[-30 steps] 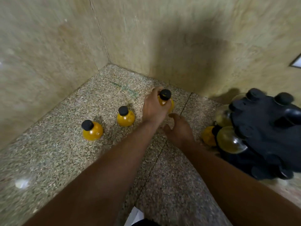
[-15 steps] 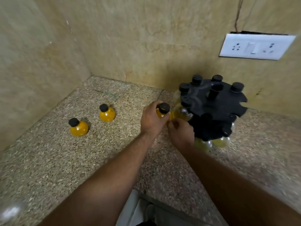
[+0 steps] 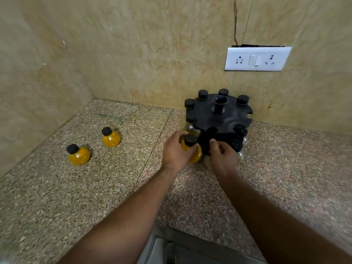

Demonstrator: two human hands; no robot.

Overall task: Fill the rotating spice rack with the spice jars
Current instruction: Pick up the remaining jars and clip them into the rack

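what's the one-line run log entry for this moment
left hand: holds yellow jar at rack | right hand: on rack edge | counter: two jars waiting

two jars [image 3: 79, 155] left on counter [image 3: 57, 187], rack [image 3: 219, 119] right against wall [image 3: 162, 54]

No text, label, brand or number can be read anywhere; the spice jars [image 3: 79, 154] are seen unlabelled, their black caps plain. The white switch plate [image 3: 257, 58] is unmarked too.
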